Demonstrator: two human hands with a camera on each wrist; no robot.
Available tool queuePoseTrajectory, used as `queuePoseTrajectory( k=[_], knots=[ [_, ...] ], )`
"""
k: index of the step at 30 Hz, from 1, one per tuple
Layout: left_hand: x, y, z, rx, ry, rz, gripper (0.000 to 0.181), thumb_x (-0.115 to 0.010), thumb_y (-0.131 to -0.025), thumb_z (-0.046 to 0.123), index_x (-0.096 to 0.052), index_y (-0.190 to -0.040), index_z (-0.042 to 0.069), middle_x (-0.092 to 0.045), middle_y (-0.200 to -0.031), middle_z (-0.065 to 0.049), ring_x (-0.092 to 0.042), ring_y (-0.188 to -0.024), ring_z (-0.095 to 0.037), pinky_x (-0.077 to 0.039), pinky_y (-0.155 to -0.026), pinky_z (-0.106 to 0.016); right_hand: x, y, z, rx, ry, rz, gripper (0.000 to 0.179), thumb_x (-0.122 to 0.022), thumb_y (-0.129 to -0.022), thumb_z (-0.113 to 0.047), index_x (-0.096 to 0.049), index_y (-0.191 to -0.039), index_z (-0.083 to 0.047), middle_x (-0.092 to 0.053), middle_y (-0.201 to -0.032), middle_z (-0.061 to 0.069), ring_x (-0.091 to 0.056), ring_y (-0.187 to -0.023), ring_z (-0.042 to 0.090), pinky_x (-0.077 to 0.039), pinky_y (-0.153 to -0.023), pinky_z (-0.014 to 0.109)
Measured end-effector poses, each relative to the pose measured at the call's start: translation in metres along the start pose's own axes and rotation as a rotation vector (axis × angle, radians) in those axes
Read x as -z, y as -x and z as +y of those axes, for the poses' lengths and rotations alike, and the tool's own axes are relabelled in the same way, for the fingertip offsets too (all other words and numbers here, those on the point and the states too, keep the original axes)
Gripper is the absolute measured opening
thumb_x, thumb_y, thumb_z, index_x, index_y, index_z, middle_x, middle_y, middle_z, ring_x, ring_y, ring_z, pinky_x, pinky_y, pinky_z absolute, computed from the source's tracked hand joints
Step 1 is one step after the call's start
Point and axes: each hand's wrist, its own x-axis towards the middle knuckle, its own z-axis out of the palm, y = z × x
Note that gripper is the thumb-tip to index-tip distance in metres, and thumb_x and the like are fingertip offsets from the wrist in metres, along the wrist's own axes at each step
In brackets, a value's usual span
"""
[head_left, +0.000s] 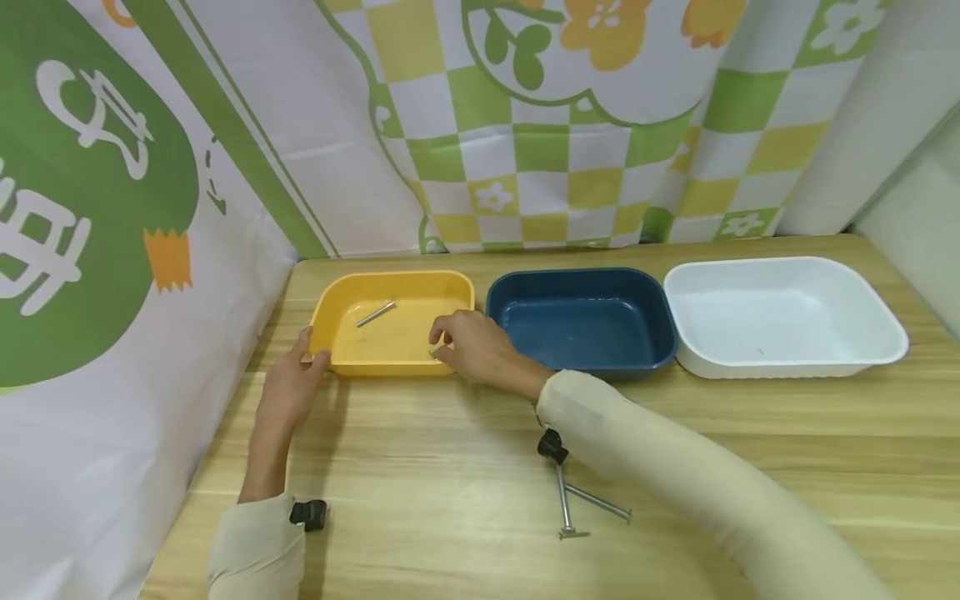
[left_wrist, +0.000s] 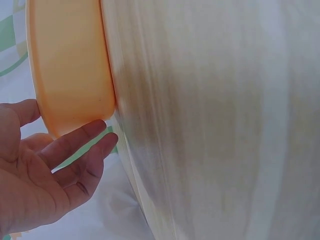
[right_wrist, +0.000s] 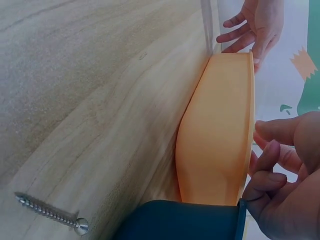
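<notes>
I've got both hands working at the yellow tray point(head_left: 393, 369) here, well apart from each other, one at each end of it. On the left, my left hand point(head_left: 288, 383) has its fingers loosely spread, thumb and fingertips against the tray's end, and the left wrist view shows gaps between those fingers. Over to the right end, where the right hand point(head_left: 480, 343) reaches over the near rim, fingers bent, thumb close to the forefinger; there's a tiny glint at the tips, but I can't tell from here whether they're pinching anything. Inside the yellow tray, one silver bolt point(head_left: 375, 314) lies at a slant, left of the right hand. Just beside that tray sits the navy tray point(head_left: 581, 329), and touching it, the white tray point(head_left: 787, 369), with a thin dark mark point(head_left: 760, 351) on its floor, too small for me to name. Down on the wooden surface point(head_left: 420, 467), near the right sleeve point(head_left: 675, 458), I see long metal screws point(head_left: 600, 502) lying at angles to each other, and my right wrist view picks up a threaded screw point(right_wrist: 52, 214) lying near the navy tray. Behind it all hangs a green-and-yellow checked cloth point(head_left: 540, 150).
</notes>
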Motion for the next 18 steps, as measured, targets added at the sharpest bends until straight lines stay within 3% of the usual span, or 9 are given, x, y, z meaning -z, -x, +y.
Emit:
queuePoseTrajectory(
  k=[7, 13, 18],
  knots=[
    [0.000, 0.000, 0.001, -0.007, -0.017, -0.015, 0.064, -0.032, -0.092, 0.049, -0.016, -0.144, 0.015, -0.041, -0.128, -0.026, -0.048, -0.108, -0.036, -0.039, -0.081, -0.049, 0.009, 0.008, 0.004, -0.020, -0.046, 0.029, 0.020, -0.062, -0.081, -0.014, -0.066, -0.100, -0.016, -0.060, -0.092, 0.002, -0.052, -0.077, 0.013, -0.041, -0.057, 0.027],
    [0.001, 0.001, 0.002, -0.013, -0.010, -0.024, 0.065, -0.032, -0.092, 0.049, -0.015, -0.144, 0.014, -0.043, -0.126, -0.027, -0.047, -0.109, -0.038, -0.039, -0.082, -0.051, 0.021, 0.018, 0.012, -0.026, -0.055, 0.050, 0.020, -0.064, -0.081, -0.016, -0.065, -0.101, -0.018, -0.058, -0.084, -0.002, -0.051, -0.072, 0.011, -0.042, -0.061, 0.026],
    [0.003, 0.003, 0.002, -0.012, -0.022, -0.031, 0.064, -0.032, -0.093, 0.048, -0.015, -0.144, 0.013, -0.039, -0.130, -0.027, -0.049, -0.106, -0.038, -0.041, -0.078, -0.050, 0.031, 0.034, 0.026, 0.017, -0.127, 0.052, 0.020, -0.064, -0.082, -0.015, -0.063, -0.102, -0.017, -0.057, -0.084, -0.008, -0.053, -0.081, 0.013, -0.041, -0.071, 0.028]
  ],
)
